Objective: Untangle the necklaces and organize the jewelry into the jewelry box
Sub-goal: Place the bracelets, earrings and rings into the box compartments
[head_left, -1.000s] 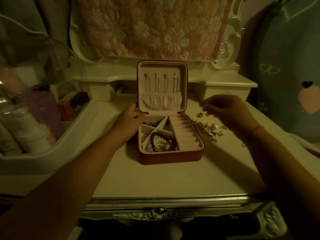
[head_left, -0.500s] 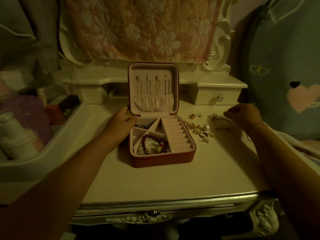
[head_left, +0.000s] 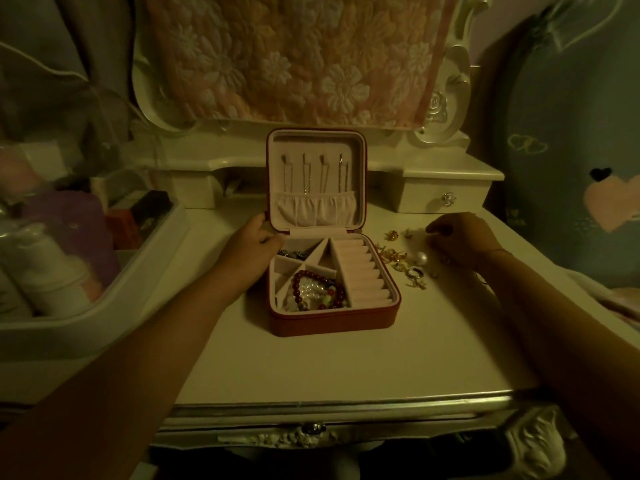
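A red jewelry box stands open at the middle of the white dressing table. Thin necklaces hang on hooks in its upright lid. Bead bracelets fill the front left compartment, and the ring rolls on the right hold nothing. My left hand grips the box at its back left corner, thumb on the lid's edge. Small gold earrings and rings and a pearl lie loose right of the box. My right hand rests just behind them with curled fingers; a pinch cannot be made out.
A white tray of bottles and boxes fills the left side. A small drawer with a glass knob sits behind the loose jewelry. A floral cloth covers the mirror. The table's ornate front edge is near me.
My right hand swung out to the right of the loose jewelry, then came back left toward it. My left hand stayed on the box's corner.
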{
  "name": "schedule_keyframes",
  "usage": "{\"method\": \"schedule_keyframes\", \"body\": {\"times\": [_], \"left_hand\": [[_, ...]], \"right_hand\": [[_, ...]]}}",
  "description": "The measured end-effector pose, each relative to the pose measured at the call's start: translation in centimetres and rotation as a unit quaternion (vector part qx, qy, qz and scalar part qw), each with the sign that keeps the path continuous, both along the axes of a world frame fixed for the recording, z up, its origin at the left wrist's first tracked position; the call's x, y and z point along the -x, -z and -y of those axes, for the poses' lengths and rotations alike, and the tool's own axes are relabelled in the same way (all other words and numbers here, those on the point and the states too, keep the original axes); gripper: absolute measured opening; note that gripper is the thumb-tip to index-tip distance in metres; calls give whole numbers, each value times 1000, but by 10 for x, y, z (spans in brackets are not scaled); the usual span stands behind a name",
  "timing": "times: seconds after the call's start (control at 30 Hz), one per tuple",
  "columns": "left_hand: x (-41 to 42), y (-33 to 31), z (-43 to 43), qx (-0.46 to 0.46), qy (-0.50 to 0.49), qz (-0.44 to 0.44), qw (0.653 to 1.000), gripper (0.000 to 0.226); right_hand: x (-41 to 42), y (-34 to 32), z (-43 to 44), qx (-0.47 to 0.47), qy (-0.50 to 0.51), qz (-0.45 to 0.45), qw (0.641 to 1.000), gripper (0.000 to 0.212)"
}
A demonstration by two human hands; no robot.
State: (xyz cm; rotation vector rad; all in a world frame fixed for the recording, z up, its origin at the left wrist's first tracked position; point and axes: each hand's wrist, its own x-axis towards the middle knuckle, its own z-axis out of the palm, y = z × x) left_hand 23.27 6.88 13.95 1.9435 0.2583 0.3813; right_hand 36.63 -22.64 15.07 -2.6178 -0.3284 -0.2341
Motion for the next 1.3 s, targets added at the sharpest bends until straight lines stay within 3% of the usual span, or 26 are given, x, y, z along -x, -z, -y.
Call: {"method": "schedule_keyframes", "body": {"times": [0.2,0.37,0.73,1.0,1.2,1.3], "left_hand": [[-1,-1,1,-6,-2,3,1000,37],[1,-2,2,0,0,0,1000,37],[0,-2,0,-3,10,8,1000,27],[1,-2,-1,1,9,-1,1000,35],[1,-2,1,-9,3,-4,1000,40],[1,-2,1,-15,-2,-2,1000,41]], "right_hand": [[28,-27,-32,-96,-101,104,985,25],[58,-34,-83,-79,-231,93,965,18],[60,-17,-99,11,-260,142,955,20],[65,-19,-98,45,-283,153,946,21],[66,-18,-99,50,-280,146,947,22],[64,-24,-87,4,-264,149,953,23]]}}
